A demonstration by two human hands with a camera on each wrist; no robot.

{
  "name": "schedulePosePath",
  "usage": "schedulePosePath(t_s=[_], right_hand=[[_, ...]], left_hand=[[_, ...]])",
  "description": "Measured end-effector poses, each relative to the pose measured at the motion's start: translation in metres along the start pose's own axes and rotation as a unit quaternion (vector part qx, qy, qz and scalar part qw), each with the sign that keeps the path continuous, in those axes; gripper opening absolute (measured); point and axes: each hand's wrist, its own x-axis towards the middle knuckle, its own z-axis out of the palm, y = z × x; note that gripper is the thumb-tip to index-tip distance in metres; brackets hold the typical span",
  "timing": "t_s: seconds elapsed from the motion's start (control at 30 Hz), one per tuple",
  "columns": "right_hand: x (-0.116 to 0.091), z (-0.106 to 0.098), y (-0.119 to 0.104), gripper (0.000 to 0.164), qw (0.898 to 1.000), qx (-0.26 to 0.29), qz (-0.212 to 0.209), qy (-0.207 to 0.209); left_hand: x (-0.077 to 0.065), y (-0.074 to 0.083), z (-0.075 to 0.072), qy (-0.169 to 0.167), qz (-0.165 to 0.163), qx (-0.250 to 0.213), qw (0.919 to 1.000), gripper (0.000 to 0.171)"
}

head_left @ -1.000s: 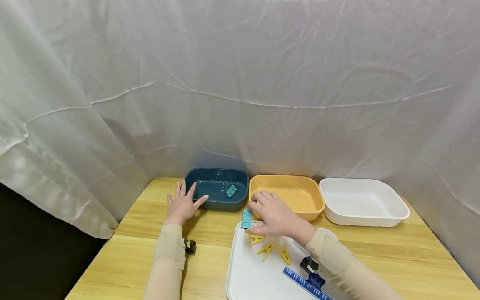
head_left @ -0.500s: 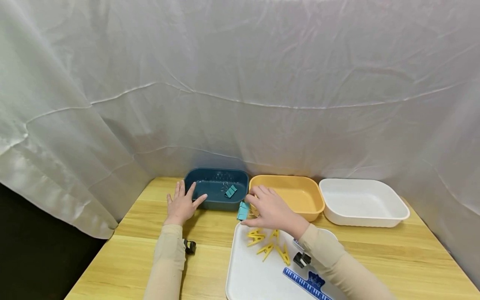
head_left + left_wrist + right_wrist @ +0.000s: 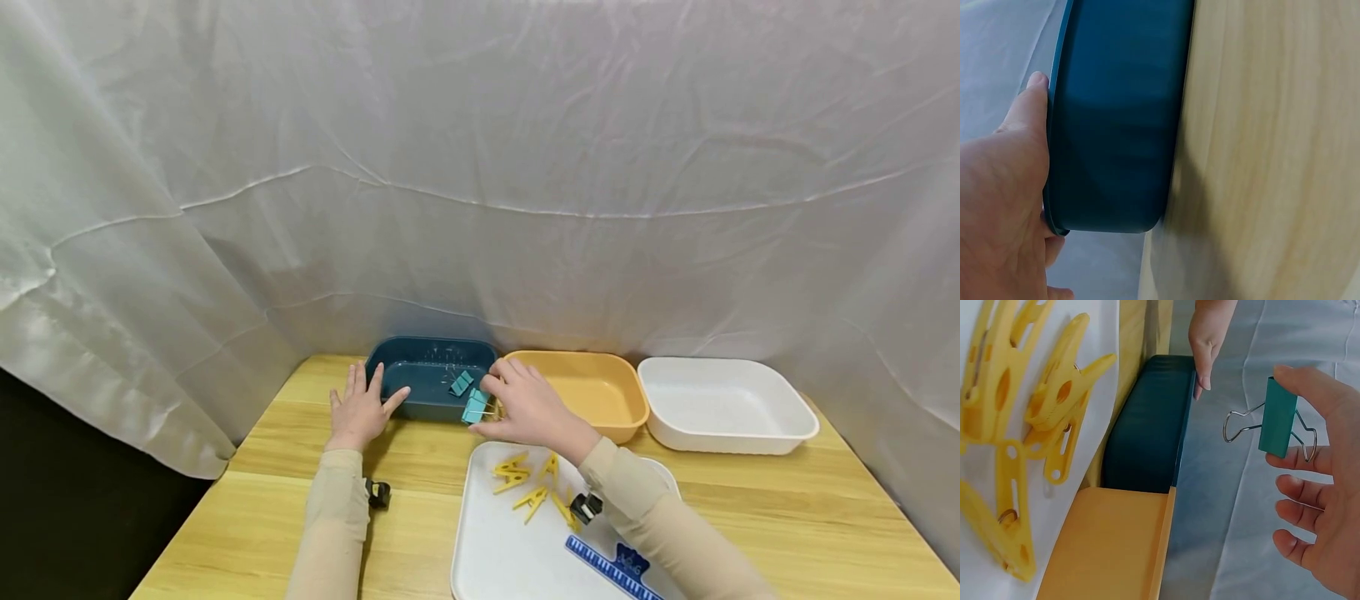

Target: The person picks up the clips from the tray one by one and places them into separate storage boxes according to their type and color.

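My right hand (image 3: 534, 410) pinches a teal binder clip (image 3: 1279, 417) between thumb and index finger, the other fingers loosely bent below. In the head view that clip overlaps the front right rim of the dark blue bin (image 3: 431, 412). Inside the bin lies another teal binder clip (image 3: 461, 383), with wire handles showing beside it. At the bin's left front corner my left hand (image 3: 358, 417) rests with spread fingers. The left wrist view has its thumb (image 3: 1032, 106) along the rim and some fingertips hidden behind the corner.
A yellow bin (image 3: 600, 392) and a white bin (image 3: 727, 408) stand to the right of the dark blue one. On the white tray (image 3: 491, 542) in front lie several yellow clothespins (image 3: 531, 500) and a blue piano-key-patterned strip (image 3: 611, 568). A curtain (image 3: 480, 250) hangs behind.
My right hand has carried the binder clip left and away from me, from the tray's far edge to the dark blue bin's rim. The left hand has barely shifted.
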Motion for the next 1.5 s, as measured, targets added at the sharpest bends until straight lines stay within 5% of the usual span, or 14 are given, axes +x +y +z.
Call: schedulePosePath(t_s=[0.67, 1.5], right_hand=[[0.030, 0.019, -0.001, 0.054, 1.000, -0.004, 0.031, 0.003], [0.063, 0.048, -0.001, 0.060, 0.996, -0.005, 0.088, -0.006]], left_hand=[[-0.001, -0.002, -0.001, -0.007, -0.040, -0.013, 0.9991, 0.102], [-0.002, 0.002, 0.000, -0.008, -0.050, -0.003, 0.9987, 0.110]])
